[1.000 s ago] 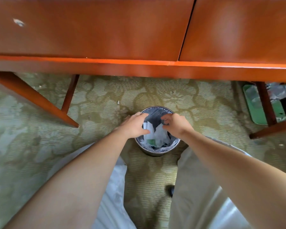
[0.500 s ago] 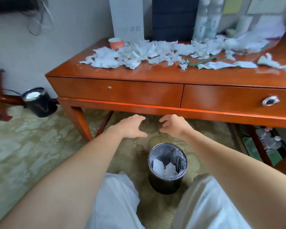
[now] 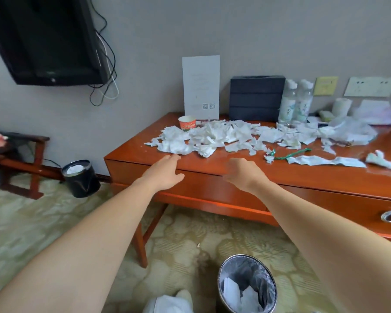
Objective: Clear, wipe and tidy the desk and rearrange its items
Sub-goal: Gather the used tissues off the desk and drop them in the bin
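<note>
A wooden desk [image 3: 145, 158] carries a wide heap of torn white paper scraps [image 3: 212, 136] across its top. Both my arms stretch toward its front edge. My left hand [image 3: 165, 171] hovers with straight fingers just short of the nearest scraps and holds nothing. My right hand [image 3: 244, 175] hangs with loosely bent fingers over the desk's front edge, also holding nothing. A lined waste bin [image 3: 246, 288] with some paper inside stands on the carpet below, between my arms.
At the desk's back stand a red paper cup [image 3: 187, 123], a white notice card [image 3: 201, 86], a dark box [image 3: 256, 98], two water bottles [image 3: 296, 102] and a crumpled plastic bag [image 3: 350, 129]. A second black bin [image 3: 80, 178] sits by the wall at left. A TV [image 3: 43, 39] hangs above.
Both hands left the bin after dropping paper there and rose toward the desk top. My view lifted from the floor to the desk and wall.
</note>
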The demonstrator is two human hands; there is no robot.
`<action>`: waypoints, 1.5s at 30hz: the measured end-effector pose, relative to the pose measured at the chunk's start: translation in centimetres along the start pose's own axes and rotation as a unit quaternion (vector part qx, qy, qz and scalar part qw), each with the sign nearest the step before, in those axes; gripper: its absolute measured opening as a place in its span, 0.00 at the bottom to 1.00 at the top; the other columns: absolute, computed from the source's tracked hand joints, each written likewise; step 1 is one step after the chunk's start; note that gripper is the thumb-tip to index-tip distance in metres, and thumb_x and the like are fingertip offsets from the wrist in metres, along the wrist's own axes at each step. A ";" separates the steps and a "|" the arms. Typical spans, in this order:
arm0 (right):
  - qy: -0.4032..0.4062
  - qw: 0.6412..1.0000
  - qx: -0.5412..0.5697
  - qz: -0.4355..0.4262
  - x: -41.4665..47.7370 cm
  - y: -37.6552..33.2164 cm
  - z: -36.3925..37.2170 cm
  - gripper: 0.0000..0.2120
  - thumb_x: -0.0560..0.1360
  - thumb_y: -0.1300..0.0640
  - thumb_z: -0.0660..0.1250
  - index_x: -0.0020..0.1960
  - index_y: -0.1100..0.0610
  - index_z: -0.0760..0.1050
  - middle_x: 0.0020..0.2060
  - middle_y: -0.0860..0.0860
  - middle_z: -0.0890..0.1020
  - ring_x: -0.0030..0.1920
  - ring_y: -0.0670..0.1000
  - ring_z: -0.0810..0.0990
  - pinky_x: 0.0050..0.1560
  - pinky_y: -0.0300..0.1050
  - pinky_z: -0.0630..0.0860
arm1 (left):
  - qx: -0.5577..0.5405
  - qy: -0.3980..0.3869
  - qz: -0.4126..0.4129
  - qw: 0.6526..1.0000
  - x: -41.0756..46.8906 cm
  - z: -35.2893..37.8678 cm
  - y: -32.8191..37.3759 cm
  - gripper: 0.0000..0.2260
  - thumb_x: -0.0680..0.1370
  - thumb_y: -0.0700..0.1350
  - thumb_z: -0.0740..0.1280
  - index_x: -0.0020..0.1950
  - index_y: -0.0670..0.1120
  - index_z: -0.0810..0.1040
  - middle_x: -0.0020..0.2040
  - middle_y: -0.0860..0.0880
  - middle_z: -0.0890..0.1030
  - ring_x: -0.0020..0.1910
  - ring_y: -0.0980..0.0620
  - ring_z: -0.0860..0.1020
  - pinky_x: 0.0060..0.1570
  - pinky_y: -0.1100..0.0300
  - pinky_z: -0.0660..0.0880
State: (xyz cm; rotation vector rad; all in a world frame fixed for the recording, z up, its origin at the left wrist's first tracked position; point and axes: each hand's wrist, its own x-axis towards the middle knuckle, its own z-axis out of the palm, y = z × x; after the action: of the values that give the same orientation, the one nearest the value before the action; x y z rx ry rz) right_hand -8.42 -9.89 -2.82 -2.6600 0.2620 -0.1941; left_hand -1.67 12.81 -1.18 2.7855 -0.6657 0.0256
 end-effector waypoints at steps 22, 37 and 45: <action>-0.029 0.999 -0.017 -0.042 19.9 -0.1 4.4 0.19 0.75 0.49 0.68 0.65 0.43 0.75 0.62 0.52 0.78 0.62 0.55 0.74 0.57 0.50 0.76 | 0.009 0.026 -0.048 0.998 18.1 3.7 -5.0 0.15 0.83 0.49 0.60 0.69 0.51 0.75 0.64 0.46 0.79 0.59 0.46 0.78 0.56 0.54 0.78; 0.144 0.987 -0.065 -0.005 16.7 0.5 -3.6 0.16 0.75 0.58 0.60 0.58 0.43 0.77 0.45 0.51 0.82 0.42 0.55 0.78 0.36 0.43 0.75 | -0.037 0.138 0.016 0.990 16.1 -0.5 -0.6 0.14 0.80 0.46 0.67 0.66 0.49 0.79 0.65 0.45 0.79 0.62 0.43 0.77 0.55 0.53 0.74; 0.136 0.991 -0.008 0.018 11.9 2.1 -6.7 0.16 0.76 0.64 0.60 0.58 0.47 0.76 0.47 0.52 0.82 0.39 0.52 0.78 0.27 0.38 0.66 | -0.072 0.123 0.045 0.989 13.5 -1.1 3.4 0.14 0.80 0.46 0.68 0.65 0.48 0.79 0.64 0.45 0.79 0.63 0.44 0.76 0.55 0.56 0.71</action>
State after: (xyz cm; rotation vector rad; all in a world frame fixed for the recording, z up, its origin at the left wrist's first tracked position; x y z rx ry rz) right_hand 1.61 -17.16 3.23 -2.6382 0.3980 -0.5471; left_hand 8.97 4.23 1.90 2.5551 -0.6992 0.3215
